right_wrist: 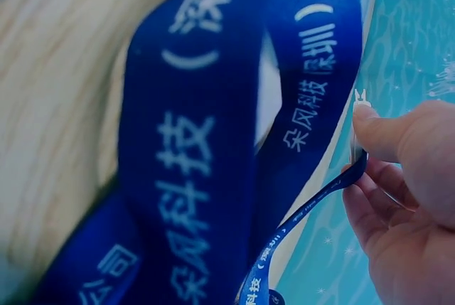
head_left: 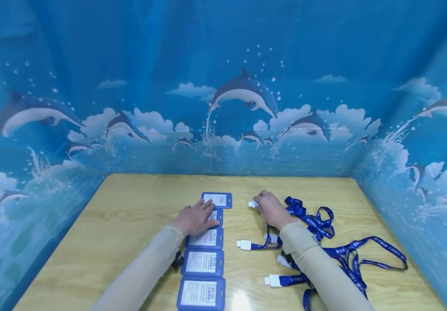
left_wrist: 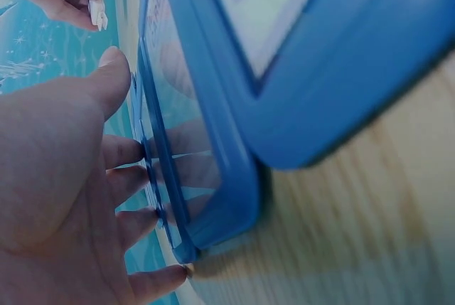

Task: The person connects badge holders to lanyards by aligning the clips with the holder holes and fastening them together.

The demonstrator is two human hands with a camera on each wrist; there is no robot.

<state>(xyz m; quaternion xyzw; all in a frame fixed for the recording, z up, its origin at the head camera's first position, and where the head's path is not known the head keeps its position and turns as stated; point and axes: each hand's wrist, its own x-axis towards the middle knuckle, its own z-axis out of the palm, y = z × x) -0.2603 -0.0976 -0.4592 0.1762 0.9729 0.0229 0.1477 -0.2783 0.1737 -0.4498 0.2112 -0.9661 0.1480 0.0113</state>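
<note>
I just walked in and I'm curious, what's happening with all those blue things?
A person is working with both hands at a wooden table. The left hand touches the far end of a column of five blue ID card holders. The right hand pinches the white clip of a blue lanyard. More blue lanyards lie to the right, apart from the card holders.

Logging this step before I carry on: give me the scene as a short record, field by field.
Left hand: fingers spread over the upper card holders
Right hand: pinches the white clip of a lanyard
Card holders: five visible, blue, in a column
Lanyards: blue, loosely looped, right of the card holders
Table: wood-grained
Backdrop: blue, printed with dolphins
</note>
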